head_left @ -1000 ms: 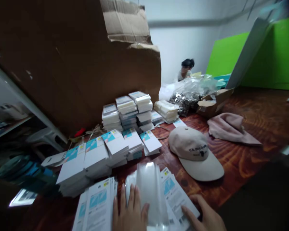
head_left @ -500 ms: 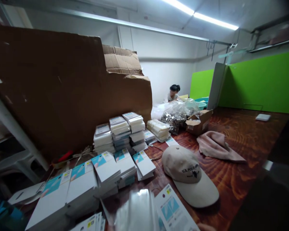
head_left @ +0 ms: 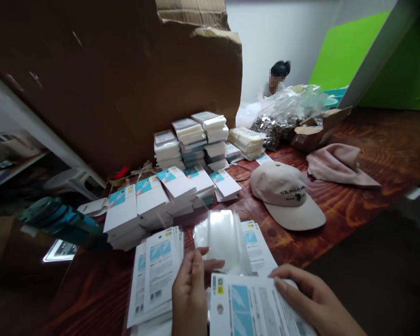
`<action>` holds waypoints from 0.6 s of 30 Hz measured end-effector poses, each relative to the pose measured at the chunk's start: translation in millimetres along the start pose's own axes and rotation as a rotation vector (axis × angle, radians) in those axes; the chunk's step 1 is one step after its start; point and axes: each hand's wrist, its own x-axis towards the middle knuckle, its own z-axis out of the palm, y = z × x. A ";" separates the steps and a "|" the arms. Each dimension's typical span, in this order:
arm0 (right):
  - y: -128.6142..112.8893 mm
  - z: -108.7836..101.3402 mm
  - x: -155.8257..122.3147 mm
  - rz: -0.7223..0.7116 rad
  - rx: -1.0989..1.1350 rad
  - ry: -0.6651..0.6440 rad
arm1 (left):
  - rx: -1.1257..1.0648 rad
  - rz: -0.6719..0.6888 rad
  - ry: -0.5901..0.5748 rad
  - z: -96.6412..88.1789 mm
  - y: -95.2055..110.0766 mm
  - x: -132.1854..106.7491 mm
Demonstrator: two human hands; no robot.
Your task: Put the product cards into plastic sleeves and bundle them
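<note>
My right hand (head_left: 304, 298) grips a white-and-blue printed packaging card (head_left: 245, 305) by its edge, thumb on top, low in the view. At the card's left, my left hand (head_left: 191, 289) is raised with thumb and fingers apart; I see nothing held in it. Just beyond its fingertips lies a pile of clear plastic sleeves (head_left: 227, 240). More printed cards (head_left: 254, 238) show to the right of the sleeves, partly covered by them. Left of my left hand, overlapping cards (head_left: 157, 266) lie in a loose stack.
Several stacks of cards (head_left: 150, 200) stand behind, with bundled packets (head_left: 192, 135) beyond. A beige cap (head_left: 283, 196) and a pink cloth (head_left: 339, 165) lie right. A blue-green bottle (head_left: 63, 224) is left. Cardboard (head_left: 126, 70) rises behind; a person (head_left: 278, 77) sits far back.
The view has tilted downward. Both my hands have come into sight, the right one now holding a card in front of the clear sleeves.
</note>
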 end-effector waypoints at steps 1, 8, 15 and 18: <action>0.4 0.3 1.5 0.018 0.015 -0.005 | -0.028 -0.030 -0.014 -1.4 -0.8 -1.4; -2.3 9.0 10.0 -0.077 0.112 0.267 | -0.070 -0.179 -0.196 -7.3 -16.1 -6.1; 0.5 20.9 12.6 -0.138 0.137 0.346 | -0.008 -0.214 -0.284 0.0 -35.6 -16.6; 1.8 23.3 10.6 -0.143 0.137 0.326 | -0.152 -0.270 -0.205 5.1 -32.1 -17.4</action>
